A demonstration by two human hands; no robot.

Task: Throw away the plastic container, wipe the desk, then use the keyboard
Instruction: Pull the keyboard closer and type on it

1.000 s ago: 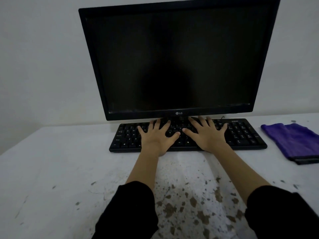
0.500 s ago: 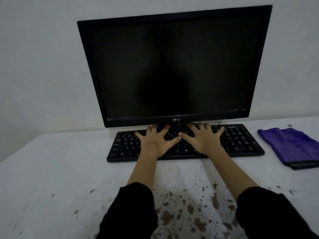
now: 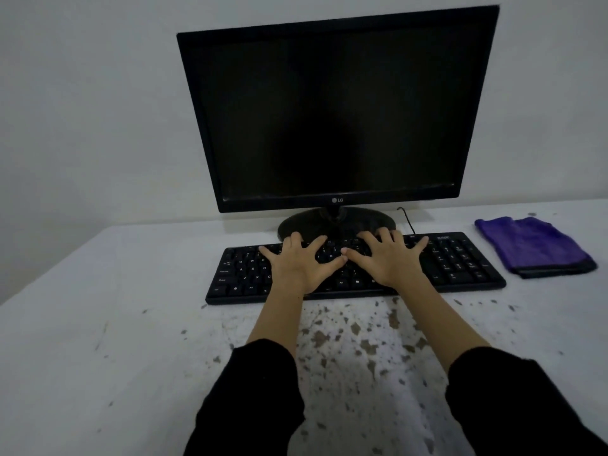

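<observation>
A black keyboard (image 3: 460, 268) lies across the white desk (image 3: 98, 324) in front of a dark monitor. My left hand (image 3: 296, 264) rests on the keyboard's left-middle keys with fingers spread. On the keys just right of it lies my right hand (image 3: 388, 258), fingers also spread. The two thumbs nearly touch over the middle keys. Neither hand holds anything. A folded purple cloth (image 3: 533, 245) lies on the desk to the right of the keyboard. No plastic container is in view.
The black monitor (image 3: 332, 110) stands behind the keyboard on a round base, screen off, against a pale wall. A thin black cable (image 3: 406, 220) runs behind the keyboard. Brown flecks mark the desk surface (image 3: 345, 340) between my forearms.
The view has tilted up and back, so the monitor's base now shows. Both hands stay on the keyboard, fingers shifting slightly over the keys.
</observation>
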